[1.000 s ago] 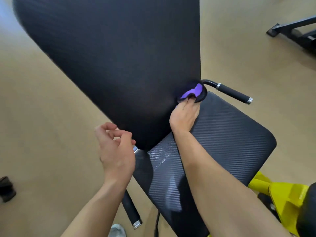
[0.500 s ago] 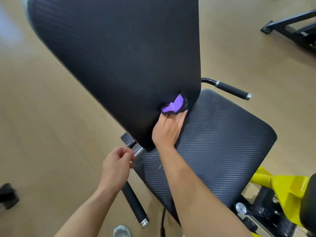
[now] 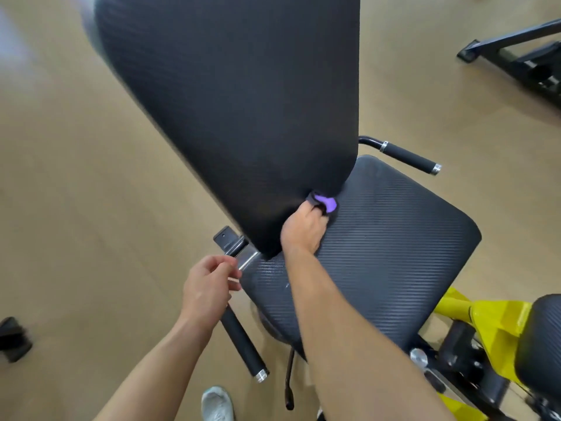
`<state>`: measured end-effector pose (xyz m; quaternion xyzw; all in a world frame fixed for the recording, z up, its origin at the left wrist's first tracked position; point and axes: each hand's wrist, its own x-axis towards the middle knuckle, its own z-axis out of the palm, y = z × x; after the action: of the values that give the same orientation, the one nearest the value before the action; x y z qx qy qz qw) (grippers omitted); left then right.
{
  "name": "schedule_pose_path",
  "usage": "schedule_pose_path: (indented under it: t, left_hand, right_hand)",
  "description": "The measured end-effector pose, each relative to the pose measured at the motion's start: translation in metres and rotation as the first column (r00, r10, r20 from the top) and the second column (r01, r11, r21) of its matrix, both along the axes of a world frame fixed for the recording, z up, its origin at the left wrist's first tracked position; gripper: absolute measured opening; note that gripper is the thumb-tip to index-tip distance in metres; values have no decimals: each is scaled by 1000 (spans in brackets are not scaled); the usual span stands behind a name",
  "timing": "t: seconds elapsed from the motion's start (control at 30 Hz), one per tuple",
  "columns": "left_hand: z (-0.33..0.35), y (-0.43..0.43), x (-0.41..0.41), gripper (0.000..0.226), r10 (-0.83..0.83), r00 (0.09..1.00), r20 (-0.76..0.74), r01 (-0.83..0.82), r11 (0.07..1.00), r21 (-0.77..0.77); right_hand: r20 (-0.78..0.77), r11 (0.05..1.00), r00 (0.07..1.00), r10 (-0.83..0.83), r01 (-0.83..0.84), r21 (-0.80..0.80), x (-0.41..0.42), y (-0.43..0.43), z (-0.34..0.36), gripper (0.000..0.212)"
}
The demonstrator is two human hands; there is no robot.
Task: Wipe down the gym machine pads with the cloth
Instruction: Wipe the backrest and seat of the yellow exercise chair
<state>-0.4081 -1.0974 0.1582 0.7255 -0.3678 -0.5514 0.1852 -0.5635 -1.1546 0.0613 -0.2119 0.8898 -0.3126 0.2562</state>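
A tall black back pad (image 3: 236, 110) leans over a black ribbed seat pad (image 3: 388, 256). My right hand (image 3: 303, 229) grips a purple and black cloth (image 3: 326, 203) and presses it against the lower edge of the back pad, where it meets the seat. Most of the cloth is hidden under my fingers. My left hand (image 3: 206, 290) hovers beside the seat's left edge, fingers loosely curled with nothing in them, close to a metal bracket (image 3: 230, 243).
Black foam handles stick out at the seat's left (image 3: 243, 344) and right (image 3: 409, 158). Yellow frame (image 3: 485, 317) and another black pad (image 3: 543, 344) sit at the lower right. Another machine's base (image 3: 522, 59) is at the top right. A shoe (image 3: 217, 404) stands below on the wooden floor.
My right hand slid the cloth left along the back pad's bottom edge, then slightly back right. My left hand dropped lower beside the seat.
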Motion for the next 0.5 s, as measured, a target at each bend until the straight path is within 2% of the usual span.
schedule_pose_path:
  t: [0.07, 0.13, 0.23, 0.3, 0.4, 0.47, 0.5]
  left_hand:
    - [13, 2, 13, 22, 6, 1000, -2, -6, 1000, -12]
    - [26, 7, 29, 22, 15, 1000, -12, -15, 999, -28]
    - [42, 15, 56, 22, 25, 1000, -6, -25, 999, -37]
    - [52, 22, 74, 21, 35, 999, -7, -35, 999, -41]
    - [67, 33, 94, 19, 20, 1000, 20, -19, 998, -65]
    - [79, 41, 101, 14, 34, 999, 32, -31, 995, -97]
    - [86, 45, 104, 14, 37, 999, 15, -35, 994, -101]
  right_hand:
    - [186, 990, 973, -135, 141, -16, 43, 18, 20, 43]
    - [410, 949, 861, -301, 313, 39, 75, 28, 34, 49]
    - [573, 918, 724, -383, 369, 146, 104, 37, 56, 43]
    - [731, 945, 612, -301, 292, 145, 120, 49, 72, 25]
    - [860, 997, 506, -68, 0, 79, 145, 82, 107, 15]
    - [876, 987, 481, 31, -151, 48, 151, 107, 129, 33]
    - [891, 986, 450, 52, -167, 26, 152, 118, 141, 38]
